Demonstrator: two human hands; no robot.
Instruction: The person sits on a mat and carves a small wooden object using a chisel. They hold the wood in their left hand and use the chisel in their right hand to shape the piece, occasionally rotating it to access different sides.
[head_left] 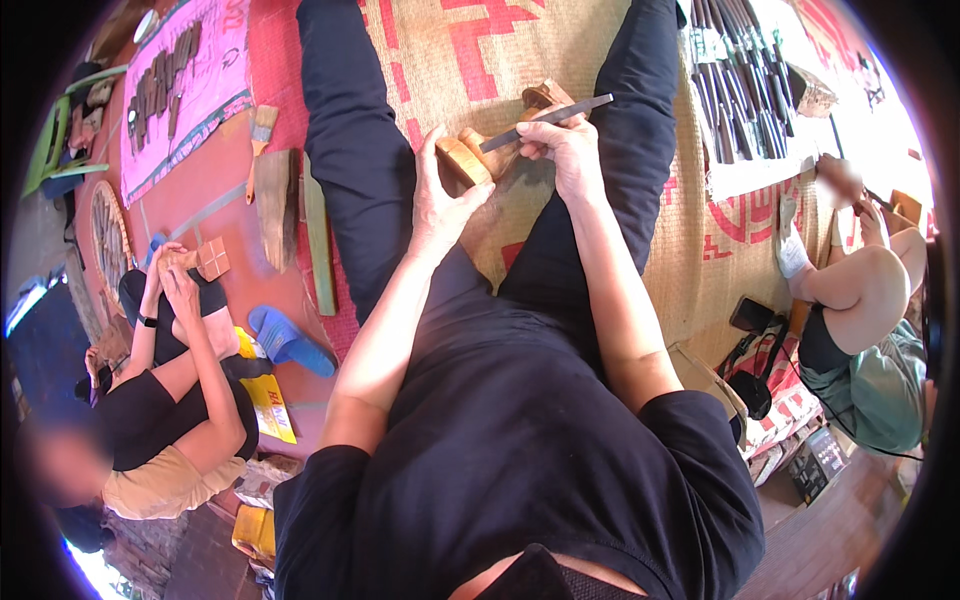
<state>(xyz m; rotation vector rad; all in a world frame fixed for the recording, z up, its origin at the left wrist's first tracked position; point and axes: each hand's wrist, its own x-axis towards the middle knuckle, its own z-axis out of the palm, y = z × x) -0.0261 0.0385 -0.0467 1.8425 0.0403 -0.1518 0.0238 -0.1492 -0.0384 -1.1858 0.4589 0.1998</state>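
Between my spread legs, my left hand (pixel 437 205) grips a carved wooden piece (pixel 464 161) by its thick, rounded, yellowish end. The piece narrows away from that end and runs up to the right, partly behind my right hand; its browner far end shows beyond. My right hand (pixel 570 158) is closed around a narrow, flat, dark metal file (pixel 588 106). The file slants across the top of the wood, its lower left end close to the rounded part. Whether it touches the wood is hard to tell.
A woven mat (pixel 440 60) lies under my legs. At left are a brush (pixel 263 125), a wood block (pixel 278 210), a green strip (pixel 318 235), blue slippers (pixel 290 340) and tools on pink cloth (pixel 185 85). Many tools (pixel 740 90) lie at right. People sit on both sides.
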